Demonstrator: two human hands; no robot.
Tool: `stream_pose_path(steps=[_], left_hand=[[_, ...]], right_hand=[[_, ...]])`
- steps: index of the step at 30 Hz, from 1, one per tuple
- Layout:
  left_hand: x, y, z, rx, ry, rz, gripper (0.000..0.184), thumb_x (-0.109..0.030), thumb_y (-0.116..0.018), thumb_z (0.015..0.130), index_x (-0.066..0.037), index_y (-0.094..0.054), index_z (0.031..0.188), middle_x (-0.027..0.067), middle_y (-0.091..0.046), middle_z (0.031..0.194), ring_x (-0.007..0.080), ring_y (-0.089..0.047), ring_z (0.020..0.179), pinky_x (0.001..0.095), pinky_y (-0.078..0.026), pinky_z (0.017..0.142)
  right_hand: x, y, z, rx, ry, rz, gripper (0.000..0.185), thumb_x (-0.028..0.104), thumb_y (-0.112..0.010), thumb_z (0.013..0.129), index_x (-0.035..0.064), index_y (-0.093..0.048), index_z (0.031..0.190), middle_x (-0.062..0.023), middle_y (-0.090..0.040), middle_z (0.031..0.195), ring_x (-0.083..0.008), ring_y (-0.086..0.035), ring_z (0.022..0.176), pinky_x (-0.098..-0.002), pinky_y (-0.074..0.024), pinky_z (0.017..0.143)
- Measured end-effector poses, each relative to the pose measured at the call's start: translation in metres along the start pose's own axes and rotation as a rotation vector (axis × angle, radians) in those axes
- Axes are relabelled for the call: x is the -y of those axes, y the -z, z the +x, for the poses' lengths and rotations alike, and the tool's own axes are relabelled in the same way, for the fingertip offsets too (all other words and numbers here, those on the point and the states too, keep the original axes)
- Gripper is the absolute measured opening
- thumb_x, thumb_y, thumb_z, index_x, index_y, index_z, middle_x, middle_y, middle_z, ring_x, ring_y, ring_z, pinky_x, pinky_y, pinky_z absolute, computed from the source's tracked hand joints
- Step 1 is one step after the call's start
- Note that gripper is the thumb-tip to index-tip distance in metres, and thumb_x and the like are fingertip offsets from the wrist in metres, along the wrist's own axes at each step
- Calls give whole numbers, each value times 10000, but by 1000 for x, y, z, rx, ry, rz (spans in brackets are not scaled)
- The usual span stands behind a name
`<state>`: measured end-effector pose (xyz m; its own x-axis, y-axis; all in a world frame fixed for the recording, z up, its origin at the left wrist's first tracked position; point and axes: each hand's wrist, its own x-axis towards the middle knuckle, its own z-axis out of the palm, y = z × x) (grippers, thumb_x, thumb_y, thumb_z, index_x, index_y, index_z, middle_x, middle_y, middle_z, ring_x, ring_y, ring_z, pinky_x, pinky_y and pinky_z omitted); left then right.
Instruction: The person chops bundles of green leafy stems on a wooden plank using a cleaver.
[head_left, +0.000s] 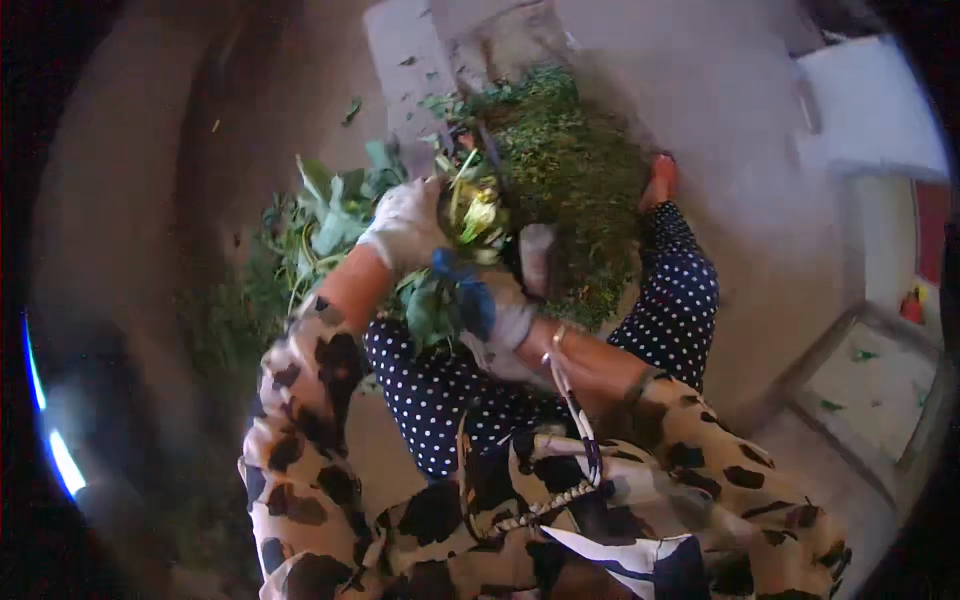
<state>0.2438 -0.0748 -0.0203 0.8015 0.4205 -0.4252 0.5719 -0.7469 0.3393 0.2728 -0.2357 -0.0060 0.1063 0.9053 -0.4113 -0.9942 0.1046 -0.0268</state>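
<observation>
"Where's the bunch of broad green leaves?"
"Left of the heap of finely shredded greens, held by the white-gloved left hand, its fingers curled around the stems."
"And hand 2, the white-and-blue-gloved right hand?"
"Near the white-dotted dark trousers, blurred: I cannot tell how its fingers stand."

A head-worn camera looks forward and steeply down over the wearer's shirt, nearest at the bottom edge. The left hand and right hand sit close, near mid-view; floor spreads beyond, inside a wide, rounded, dark-cornered view.
</observation>
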Motion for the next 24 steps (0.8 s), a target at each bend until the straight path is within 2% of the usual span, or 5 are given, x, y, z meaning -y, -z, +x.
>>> stream_pose_path(steps=[3,5,11,17,24], left_hand=[[28,-16,-7,-214,-4,-1094,645,-309,-794,522,12,-538,1019,164,-625,912,284,-619,844,369,-497,758],[10,29,-75,-242,68,-1200,547,-192,-765,601,15,-532,1050,109,-617,951,181,-600,843,328,-499,742],[114,31,-262,-919,461,-367,491,-195,-704,678,25,-530,1081,109,-609,982,171,-589,884,322,-498,766],[116,49,-386,-594,1010,46,529,-251,-721,635,19,-545,1055,134,-615,955,205,-599,867,337,-496,763],[10,112,-303,-162,799,228,577,-316,-740,584,11,-562,1025,163,-622,922,245,-611,848,355,-494,759]], right_hand=[[-23,65,40,130,322,-766,514,426,-607,809,44,-539,1146,-93,-602,1007,-231,-593,819,-330,-504,727],[-43,61,51,226,218,-951,497,418,-595,814,43,-541,1135,-96,-602,1004,-231,-593,823,-334,-502,735],[-151,-21,45,775,-59,-854,450,396,-558,828,38,-548,1101,-105,-604,996,-229,-593,834,-344,-495,758],[-214,-58,-34,956,-520,-240,408,373,-522,842,34,-555,1066,-114,-606,988,-227,-593,846,-355,-488,782],[-168,-48,-65,918,-946,368,369,347,-480,858,28,-563,1026,-124,-608,978,-225,-593,859,-367,-480,809]])
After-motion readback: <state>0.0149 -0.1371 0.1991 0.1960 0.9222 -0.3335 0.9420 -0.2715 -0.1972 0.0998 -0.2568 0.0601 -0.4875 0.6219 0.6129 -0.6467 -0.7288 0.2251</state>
